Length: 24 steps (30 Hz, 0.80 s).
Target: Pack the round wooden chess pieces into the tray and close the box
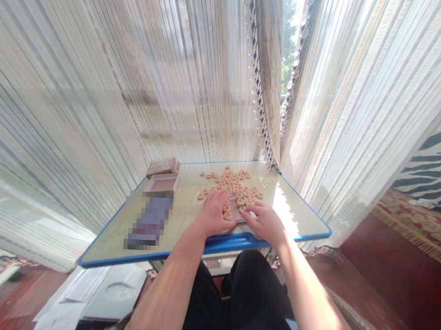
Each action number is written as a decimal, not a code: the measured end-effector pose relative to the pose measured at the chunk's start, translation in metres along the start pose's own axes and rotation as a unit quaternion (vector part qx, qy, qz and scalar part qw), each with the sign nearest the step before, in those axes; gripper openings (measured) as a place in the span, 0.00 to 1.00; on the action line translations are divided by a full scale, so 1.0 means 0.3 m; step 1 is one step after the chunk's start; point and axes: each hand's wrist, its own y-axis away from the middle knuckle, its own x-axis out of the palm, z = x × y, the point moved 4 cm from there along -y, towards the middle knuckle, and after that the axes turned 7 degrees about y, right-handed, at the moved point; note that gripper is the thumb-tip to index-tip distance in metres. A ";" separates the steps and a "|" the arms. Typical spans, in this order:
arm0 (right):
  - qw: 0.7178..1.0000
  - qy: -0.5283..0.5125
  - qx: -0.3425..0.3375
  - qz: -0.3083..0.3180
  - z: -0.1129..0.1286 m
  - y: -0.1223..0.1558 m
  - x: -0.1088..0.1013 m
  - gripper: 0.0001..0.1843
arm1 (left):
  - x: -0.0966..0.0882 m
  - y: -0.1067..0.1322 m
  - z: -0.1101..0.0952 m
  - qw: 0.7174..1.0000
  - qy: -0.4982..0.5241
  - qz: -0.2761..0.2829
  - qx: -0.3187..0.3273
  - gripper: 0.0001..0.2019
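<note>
A shallow pinkish box (pixel 234 214) lies on the table close to its near edge, with several round xiangqi pieces (pixel 227 215) set along its left and right sides. My left hand (pixel 216 214) curls around the box's left side, its thumb along the near edge and its fingers reaching toward the far corner. At the right side, the thumb and fingers of my right hand (pixel 260 220) close on a xiangqi piece (pixel 242 210) inside the box. Many loose pieces (pixel 232 178) are scattered just beyond the box, some of them hidden behind my left hand.
The pale table (pixel 189 203) has a blue rim. At its left stand an open box half (pixel 162 184), a stack of flat boxes (pixel 162 166) and a blurred purple item (pixel 151 220). Striped string curtains (pixel 154 82) hang close behind. A chair with papers (pixel 88 286) is below left.
</note>
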 end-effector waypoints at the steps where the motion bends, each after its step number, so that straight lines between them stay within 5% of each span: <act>1: 1.000 -0.002 0.002 0.000 0.000 0.000 -0.001 0.13 | -0.001 0.000 -0.001 1.000 0.000 0.001 -0.001 0.37; 24: 0.997 0.064 0.027 0.032 0.011 -0.020 0.022 0.19 | -0.003 -0.004 -0.012 1.000 -0.017 0.003 0.001 0.35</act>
